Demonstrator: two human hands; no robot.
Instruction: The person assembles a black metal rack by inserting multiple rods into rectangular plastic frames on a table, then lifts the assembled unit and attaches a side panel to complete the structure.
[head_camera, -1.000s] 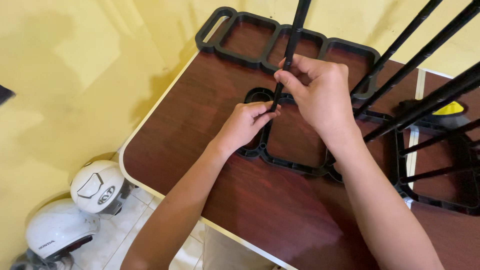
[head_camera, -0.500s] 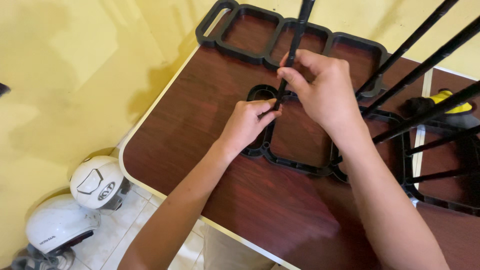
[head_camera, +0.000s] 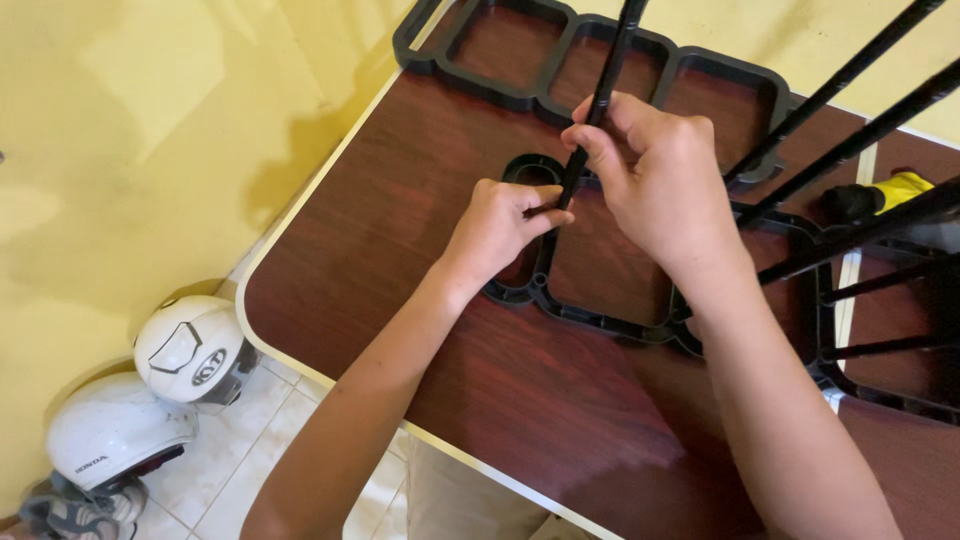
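My right hand (head_camera: 655, 180) is closed around a thin black rod (head_camera: 605, 85) that stands nearly upright over a flat black plastic frame (head_camera: 590, 315) lying on the dark red-brown table (head_camera: 380, 250). The rod's lower end meets the frame's left corner near a round socket (head_camera: 525, 170). My left hand (head_camera: 495, 230) pinches the rod's lower end and rests on that frame corner. A second black frame (head_camera: 560, 95) with rectangular openings lies at the table's far edge.
Several more black rods (head_camera: 850, 140) slant across the right side above another frame part (head_camera: 830, 330). A yellow and black tool (head_camera: 885, 195) lies at the right. Two white helmets (head_camera: 190, 350) sit on the tiled floor by the yellow wall, left of the table.
Both hands stay on the rod and frame corner with only small shifts. The view has moved slightly, so the table and frames sit a little differently in the picture.
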